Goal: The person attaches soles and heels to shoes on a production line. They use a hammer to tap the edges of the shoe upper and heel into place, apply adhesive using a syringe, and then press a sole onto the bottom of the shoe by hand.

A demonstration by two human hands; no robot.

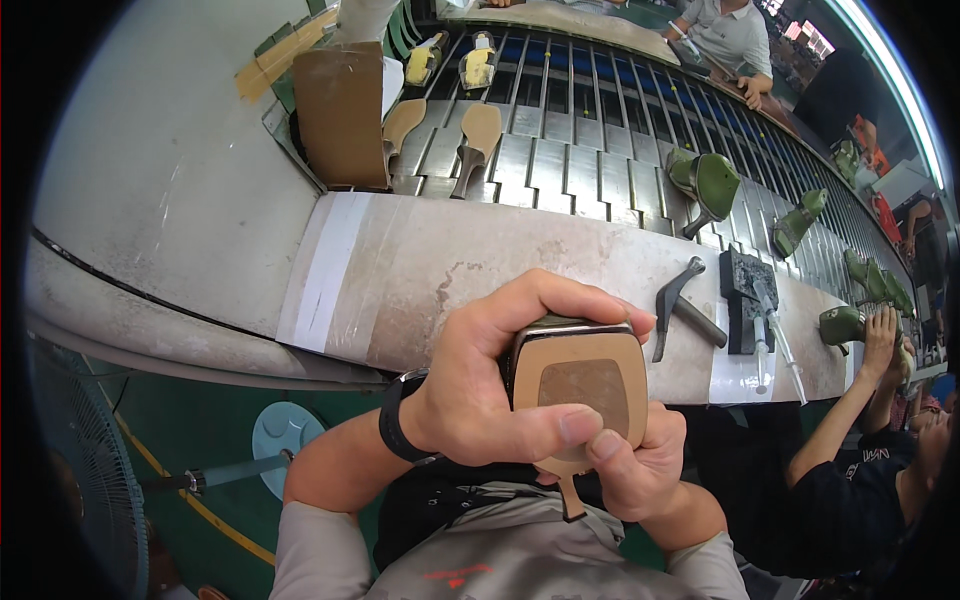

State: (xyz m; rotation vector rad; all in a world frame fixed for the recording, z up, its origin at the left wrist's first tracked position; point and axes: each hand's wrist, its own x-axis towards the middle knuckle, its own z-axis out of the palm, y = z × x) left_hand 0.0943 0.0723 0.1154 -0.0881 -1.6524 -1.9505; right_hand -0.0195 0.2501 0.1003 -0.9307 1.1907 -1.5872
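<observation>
left hand point(468, 375), right hand point(643, 465), gripped shoe point(585, 378) (sole showing); hammer point(700, 322) near

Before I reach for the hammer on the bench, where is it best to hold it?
I would grip the hammer's straight handle from the near right side: it angles that way from the curved head, though the black block sits close.

Heeled shoe point(582, 368): sole point(630, 388) up, tan, with darker brown forefoot patch point(580, 388). Squared toe points away, slim heel point(571, 498) toward wearer. Held between left hand point(475, 385) and right hand point(645, 470).
</observation>
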